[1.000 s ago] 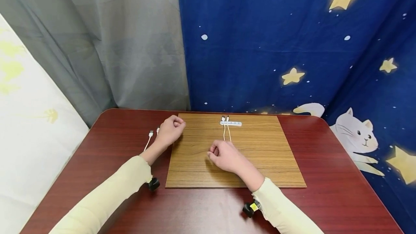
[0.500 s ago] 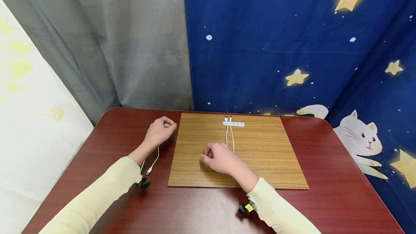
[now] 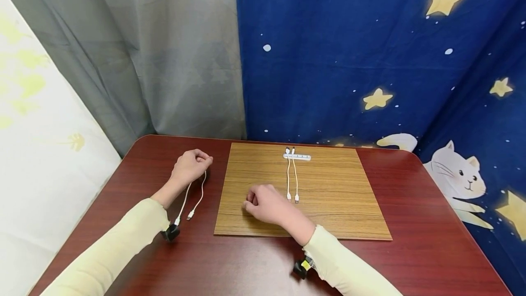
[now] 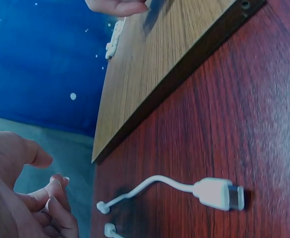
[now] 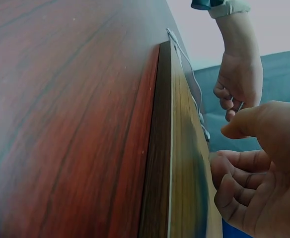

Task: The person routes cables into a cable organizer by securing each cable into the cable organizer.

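Note:
My left hand (image 3: 190, 167) hovers over the table left of the board, fingers loosely curled and holding nothing. Below it lie two short white USB cables (image 3: 201, 195). In the left wrist view, one cable's plug (image 4: 214, 193) shows, apart from the thumb and fingers. My right hand (image 3: 266, 204) is above the left half of the wooden board (image 3: 337, 200); the right wrist view shows its fingers bent with nothing between them. A white cable clip strip (image 3: 303, 157) sits near the board's far edge, with two white cables (image 3: 288, 177) running through its left end toward me.
The board lies on a dark red table (image 3: 230, 268). A grey curtain (image 3: 193, 58) and a blue star-patterned curtain (image 3: 328, 58) hang behind the far edge. Small black cameras (image 3: 170, 233) are strapped at both wrists.
My left hand has moved left, off the board's edge, and the two loose cables now lie pointing toward me. My right hand has shifted slightly left and nearer, uncovering the clipped cables' near plugs.

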The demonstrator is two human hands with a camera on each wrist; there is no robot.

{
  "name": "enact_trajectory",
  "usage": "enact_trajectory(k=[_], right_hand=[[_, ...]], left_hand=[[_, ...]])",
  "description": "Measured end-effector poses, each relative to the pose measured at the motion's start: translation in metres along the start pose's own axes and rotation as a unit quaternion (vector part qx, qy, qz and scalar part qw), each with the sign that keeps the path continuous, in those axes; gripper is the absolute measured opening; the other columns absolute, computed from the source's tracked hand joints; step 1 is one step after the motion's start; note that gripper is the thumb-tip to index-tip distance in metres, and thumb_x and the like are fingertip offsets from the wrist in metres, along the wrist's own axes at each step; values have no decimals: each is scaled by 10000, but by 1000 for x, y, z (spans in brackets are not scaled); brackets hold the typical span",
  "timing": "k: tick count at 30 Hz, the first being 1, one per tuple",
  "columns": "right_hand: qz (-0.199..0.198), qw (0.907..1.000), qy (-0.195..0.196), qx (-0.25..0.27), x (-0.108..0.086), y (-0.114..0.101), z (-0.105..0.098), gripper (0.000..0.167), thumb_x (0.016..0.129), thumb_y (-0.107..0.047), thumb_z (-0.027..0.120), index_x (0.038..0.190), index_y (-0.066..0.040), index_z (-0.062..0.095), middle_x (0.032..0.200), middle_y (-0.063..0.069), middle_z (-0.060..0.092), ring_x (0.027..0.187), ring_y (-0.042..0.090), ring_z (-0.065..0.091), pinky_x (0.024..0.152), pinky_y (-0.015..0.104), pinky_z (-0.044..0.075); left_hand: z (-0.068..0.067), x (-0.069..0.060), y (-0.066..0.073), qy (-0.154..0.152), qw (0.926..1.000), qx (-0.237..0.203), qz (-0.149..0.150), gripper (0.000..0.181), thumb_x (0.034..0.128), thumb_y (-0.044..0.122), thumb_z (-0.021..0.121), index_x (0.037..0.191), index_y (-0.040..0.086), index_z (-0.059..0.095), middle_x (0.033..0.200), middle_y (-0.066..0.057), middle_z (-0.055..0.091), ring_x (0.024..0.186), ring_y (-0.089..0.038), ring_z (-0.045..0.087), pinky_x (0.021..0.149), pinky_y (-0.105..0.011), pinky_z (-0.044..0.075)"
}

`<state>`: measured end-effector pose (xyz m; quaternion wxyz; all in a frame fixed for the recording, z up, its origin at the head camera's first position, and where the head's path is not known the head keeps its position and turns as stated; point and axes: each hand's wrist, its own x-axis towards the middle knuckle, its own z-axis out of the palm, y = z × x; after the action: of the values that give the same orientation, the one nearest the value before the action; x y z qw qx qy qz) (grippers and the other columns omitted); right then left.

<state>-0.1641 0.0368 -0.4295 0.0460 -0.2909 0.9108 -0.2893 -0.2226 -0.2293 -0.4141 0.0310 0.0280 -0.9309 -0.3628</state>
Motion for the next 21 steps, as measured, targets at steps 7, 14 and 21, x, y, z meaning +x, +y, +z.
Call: enact_trajectory(k=[7,14,21], right_hand=[[44,9999,-80,-117,7,-13,9,224,936,-258,719,761,-196,593,665,-87,542,602,80,506,572,267,429],[-12,9998,-155,-158,16,-28,20,238,932,-272,704,735,-209,587,640,-100,542,586,76,509,553,255,418],[-66,9987,-251,-430,25,-46,35,276,940,-314,704,713,-218,581,647,-101,531,609,89,523,559,264,420]], left_hand=[[-2,6,-10,-75,9995,94,-284,339,964,384,628,1034,62,709,929,-55,717,747,-245,610,619,-382,453],[-3,9,-19,-136,9988,167,-438,343,960,398,635,1015,69,713,910,-51,716,786,-258,620,627,-382,444],[-5,14,-24,-251,9978,319,-533,358,959,420,637,1039,85,734,989,-76,704,855,-298,625,680,-425,465]])
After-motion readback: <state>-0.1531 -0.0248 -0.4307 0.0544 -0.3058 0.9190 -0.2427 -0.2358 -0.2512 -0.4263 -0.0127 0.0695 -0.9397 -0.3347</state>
